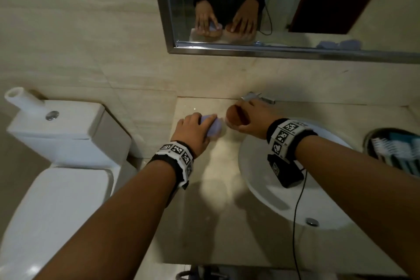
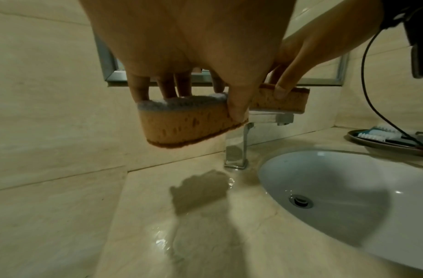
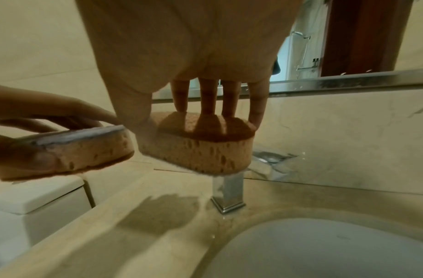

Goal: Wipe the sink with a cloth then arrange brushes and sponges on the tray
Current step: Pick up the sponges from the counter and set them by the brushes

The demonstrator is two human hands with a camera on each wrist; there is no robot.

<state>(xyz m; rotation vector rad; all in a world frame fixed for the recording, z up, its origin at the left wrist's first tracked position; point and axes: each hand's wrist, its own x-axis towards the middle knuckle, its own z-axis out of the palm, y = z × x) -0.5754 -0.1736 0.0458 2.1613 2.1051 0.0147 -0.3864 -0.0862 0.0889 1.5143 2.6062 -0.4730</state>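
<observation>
My left hand [image 1: 195, 129] grips a sponge with a lilac pad on top [image 1: 213, 126] [image 2: 181, 122], lifted above the wet counter left of the tap. My right hand [image 1: 252, 120] grips a second sponge with a brown top [image 1: 235, 117] [image 3: 200, 143], held just beside the first and above the tap. Fingers lie over each sponge's top, thumbs press the near side. The white sink [image 1: 268, 193] lies below my right wrist. At the right stands a dark round tray [image 1: 369, 137] with white-bristled brushes [image 1: 391, 148] on it.
A chrome tap [image 2: 239, 148] rises at the sink's back rim. A toilet and its cistern [image 1: 68, 129] stand left of the counter. A mirror [image 1: 341, 7] hangs on the wall and reflects a lilac cloth. A black cable [image 1: 295, 223] hangs from my right wrist.
</observation>
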